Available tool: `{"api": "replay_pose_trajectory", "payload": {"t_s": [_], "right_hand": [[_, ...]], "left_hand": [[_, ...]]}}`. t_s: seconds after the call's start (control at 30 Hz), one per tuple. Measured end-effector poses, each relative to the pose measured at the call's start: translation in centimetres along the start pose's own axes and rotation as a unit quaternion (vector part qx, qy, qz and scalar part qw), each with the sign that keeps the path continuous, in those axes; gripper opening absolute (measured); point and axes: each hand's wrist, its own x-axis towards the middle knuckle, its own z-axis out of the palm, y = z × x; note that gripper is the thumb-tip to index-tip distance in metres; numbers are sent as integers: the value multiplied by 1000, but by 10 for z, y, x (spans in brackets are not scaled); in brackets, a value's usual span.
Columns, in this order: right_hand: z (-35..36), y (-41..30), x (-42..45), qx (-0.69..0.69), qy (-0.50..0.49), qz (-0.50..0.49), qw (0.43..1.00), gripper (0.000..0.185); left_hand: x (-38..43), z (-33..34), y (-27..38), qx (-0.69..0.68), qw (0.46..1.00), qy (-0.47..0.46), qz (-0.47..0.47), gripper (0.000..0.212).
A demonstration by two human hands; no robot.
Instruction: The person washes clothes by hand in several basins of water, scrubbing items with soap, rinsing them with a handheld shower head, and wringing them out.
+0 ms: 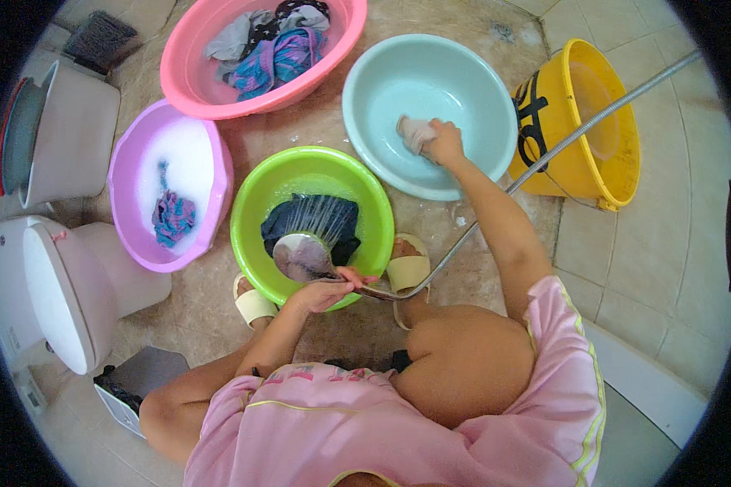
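Note:
My left hand (323, 294) holds the handle of a shower head (304, 257) over a green plastic basin (242, 225). Water sprays from it onto a dark navy garment (347, 219) lying in the basin. A flexible metal hose (530, 176) runs from the handle up to the right. My right hand (444, 143) is inside a light blue basin (371, 91), with its fingers closed on a small pale cloth (415, 132). That cloth touches or hangs just above the basin's floor; which one I cannot tell.
A pink basin (183, 91) holds several wet clothes. Soapy water and a purple-blue cloth (173, 218) fill a lilac basin (219, 176). A yellow bucket (621, 152) stands at right behind the hose. A toilet (61, 292) and a bin (152, 371) are on the left.

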Motion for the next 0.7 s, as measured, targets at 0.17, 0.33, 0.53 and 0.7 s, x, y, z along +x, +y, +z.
{"api": "replay_pose_trajectory", "payload": {"t_s": [0.17, 0.33, 0.53, 0.7], "right_hand": [[-41, -75, -59, 606, 48, -27, 793, 50], [-29, -116, -120, 372, -48, -209, 903, 64], [-12, -103, -189, 489, -314, -135, 802, 68], [13, -72, -207, 443, -216, -168, 854, 61]], "left_hand": [[5, 2, 5, 14, 999, -28, 10, 9], [15, 19, 8, 55, 996, -67, 20, 9], [27, 57, 45, 92, 973, 194, -85, 23], [71, 94, 69, 209, 972, 105, -27, 45]]}}
